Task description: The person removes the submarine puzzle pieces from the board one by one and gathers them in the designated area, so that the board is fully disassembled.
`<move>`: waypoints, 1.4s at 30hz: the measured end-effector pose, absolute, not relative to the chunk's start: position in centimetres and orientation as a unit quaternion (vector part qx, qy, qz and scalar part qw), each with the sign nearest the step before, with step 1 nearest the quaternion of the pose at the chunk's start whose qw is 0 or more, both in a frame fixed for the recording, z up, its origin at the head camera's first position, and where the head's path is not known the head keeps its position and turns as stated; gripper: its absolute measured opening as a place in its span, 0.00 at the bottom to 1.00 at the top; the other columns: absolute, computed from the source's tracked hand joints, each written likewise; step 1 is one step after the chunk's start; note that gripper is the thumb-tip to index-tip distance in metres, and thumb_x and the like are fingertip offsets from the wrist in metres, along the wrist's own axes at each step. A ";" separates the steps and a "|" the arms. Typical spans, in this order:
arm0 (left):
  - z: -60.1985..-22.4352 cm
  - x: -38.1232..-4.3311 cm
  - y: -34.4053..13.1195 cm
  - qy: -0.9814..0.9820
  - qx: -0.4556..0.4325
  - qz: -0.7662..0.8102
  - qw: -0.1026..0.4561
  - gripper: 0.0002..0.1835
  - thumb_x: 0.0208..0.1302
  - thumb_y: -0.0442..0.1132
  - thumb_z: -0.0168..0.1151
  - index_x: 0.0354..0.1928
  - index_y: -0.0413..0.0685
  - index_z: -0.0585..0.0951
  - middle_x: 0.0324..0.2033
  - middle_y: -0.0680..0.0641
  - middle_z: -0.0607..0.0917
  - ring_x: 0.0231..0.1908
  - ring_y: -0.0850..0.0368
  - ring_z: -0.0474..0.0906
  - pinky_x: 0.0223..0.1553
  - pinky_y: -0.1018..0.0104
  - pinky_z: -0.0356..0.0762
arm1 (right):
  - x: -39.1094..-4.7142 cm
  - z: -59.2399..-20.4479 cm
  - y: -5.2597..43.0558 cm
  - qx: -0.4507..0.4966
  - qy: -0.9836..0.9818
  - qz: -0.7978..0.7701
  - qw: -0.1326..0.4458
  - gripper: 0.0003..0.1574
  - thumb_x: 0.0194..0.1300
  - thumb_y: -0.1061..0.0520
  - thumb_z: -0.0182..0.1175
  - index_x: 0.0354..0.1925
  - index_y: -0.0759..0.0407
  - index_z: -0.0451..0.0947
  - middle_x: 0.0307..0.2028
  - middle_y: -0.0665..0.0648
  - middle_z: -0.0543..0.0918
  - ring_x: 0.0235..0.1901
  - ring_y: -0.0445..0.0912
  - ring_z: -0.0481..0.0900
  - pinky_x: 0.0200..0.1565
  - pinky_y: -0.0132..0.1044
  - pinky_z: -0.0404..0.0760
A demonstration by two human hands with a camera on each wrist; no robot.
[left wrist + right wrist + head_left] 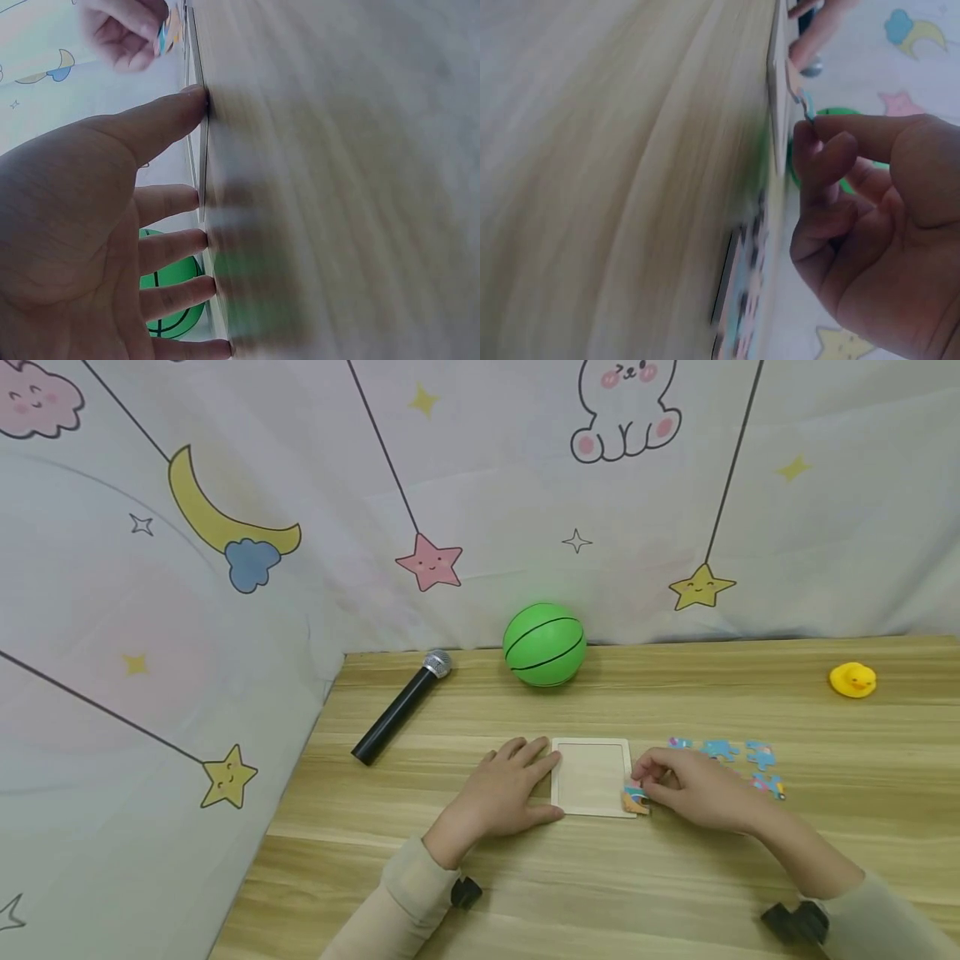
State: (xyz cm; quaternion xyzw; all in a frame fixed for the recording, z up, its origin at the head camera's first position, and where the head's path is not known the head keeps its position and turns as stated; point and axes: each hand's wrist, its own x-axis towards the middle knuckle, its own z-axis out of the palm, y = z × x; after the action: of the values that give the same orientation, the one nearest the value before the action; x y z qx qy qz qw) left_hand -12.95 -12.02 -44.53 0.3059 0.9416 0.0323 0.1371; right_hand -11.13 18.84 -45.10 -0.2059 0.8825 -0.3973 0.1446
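A shallow square wooden puzzle tray [589, 742] lies on the table in front of me, its inside bare. My left hand [495, 793] rests at the tray's left side, fingers spread, with the thumb by the near left corner. Between thumb and fingertips, my right hand [701, 789] pinches a colourful jigsaw piece [636, 803] over the tray's lower right corner. In the right wrist view, the piece [808, 106] sticks out beyond the fingertips, tilted. Several other blue jigsaw pieces [761, 754] lie right of the tray, some partly hidden by the right hand.
A black microphone [397, 714] with a silver head lies at the back left of the wooden table [337, 860]. Behind the tray sits a green ball [545, 645] with black lines. A yellow toy duck [852, 680] stands at the back right, before a printed cloth backdrop [510, 468].
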 end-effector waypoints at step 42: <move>-43.0 -13.8 -12.5 0.942 0.331 0.017 0.057 0.45 0.69 0.74 0.53 0.81 0.61 0.62 0.81 0.49 0.55 0.78 0.43 0.52 0.69 0.32 0.59 | -9.9 -42.6 24.2 -0.224 0.944 -0.234 -0.067 0.27 0.64 0.49 0.74 0.59 0.55 0.83 0.45 0.52 0.88 0.43 0.47 0.86 0.47 0.51 0.81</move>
State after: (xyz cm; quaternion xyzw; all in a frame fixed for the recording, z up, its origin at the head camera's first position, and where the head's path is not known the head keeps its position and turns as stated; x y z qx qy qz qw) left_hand -13.78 -12.49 -43.05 0.3307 0.9419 0.0165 0.0570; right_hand -9.94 24.18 -42.60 -0.2240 0.9437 -0.2342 -0.0670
